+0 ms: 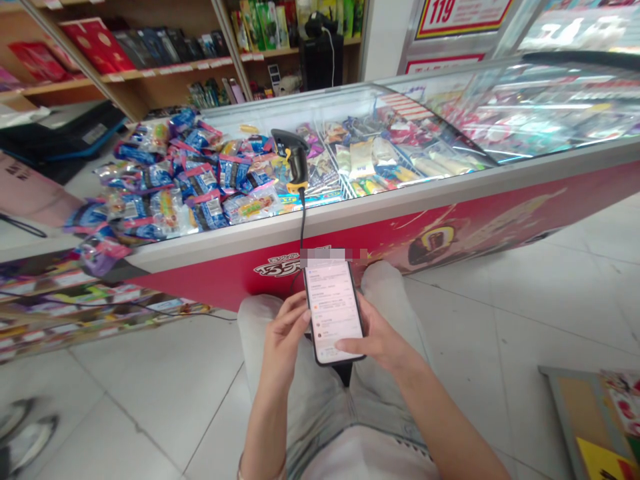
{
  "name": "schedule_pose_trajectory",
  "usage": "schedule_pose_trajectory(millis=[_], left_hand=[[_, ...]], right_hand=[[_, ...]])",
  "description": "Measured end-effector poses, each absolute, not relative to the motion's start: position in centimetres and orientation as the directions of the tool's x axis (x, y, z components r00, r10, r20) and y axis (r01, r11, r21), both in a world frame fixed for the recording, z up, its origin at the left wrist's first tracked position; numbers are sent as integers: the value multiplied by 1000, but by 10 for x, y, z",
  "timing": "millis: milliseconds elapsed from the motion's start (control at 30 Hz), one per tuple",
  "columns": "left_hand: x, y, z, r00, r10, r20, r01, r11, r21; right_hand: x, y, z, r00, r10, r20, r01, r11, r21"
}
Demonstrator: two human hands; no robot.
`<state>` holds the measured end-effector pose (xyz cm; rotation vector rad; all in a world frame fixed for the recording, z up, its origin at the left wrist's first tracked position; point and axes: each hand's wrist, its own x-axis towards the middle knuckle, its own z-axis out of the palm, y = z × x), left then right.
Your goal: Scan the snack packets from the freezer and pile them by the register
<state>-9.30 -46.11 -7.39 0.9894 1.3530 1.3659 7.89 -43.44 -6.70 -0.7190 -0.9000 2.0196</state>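
Note:
A smartphone (334, 313) with a lit white screen of text rows is held above my lap. My left hand (285, 333) grips its left edge, thumb along the side and fingers behind. On the other side my right hand (377, 337) wraps round the phone, its thumb lying over the lower part of the screen. Beyond the phone, a black and yellow barcode scanner (296, 163) rests on the glass top of a chest freezer (425, 190), its cable hanging down the red front. Many blue and pink snack packets (195, 177) are piled on the freezer's left end.
Shelves (170, 67) with boxed and bagged goods line the back. Frozen goods in wire baskets (360, 157) show through the glass. A pink cylindrical object (37, 193) stands at the left. At lower right is a grey-edged box or stand (575, 400) on the tiled floor (480, 320).

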Motion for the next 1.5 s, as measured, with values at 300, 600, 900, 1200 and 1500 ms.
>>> schedule_pose_trajectory(millis=[300, 600, 900, 1200, 1500], left_hand=[[-94, -461, -76, -231, 970, -75, -66, 62, 996], [-94, -462, -77, -244, 965, -95, -81, 77, 994], [-94, -462, -75, -219, 973, -68, -55, 57, 997], [-94, -461, -74, -239, 970, -41, -84, 21, 996], [-94, -461, -75, -249, 968, -34, -77, 16, 997]], right_hand=[[77, -434, -66, -509, 844, -171, -368, -393, -843], [79, -435, -67, -501, 848, -174, -444, -424, -789], [81, -432, -66, -504, 825, -254, -517, -524, -676], [84, -435, -71, -505, 814, -286, -535, -555, -636], [81, -436, -72, -543, 802, -249, -547, -563, -619]])
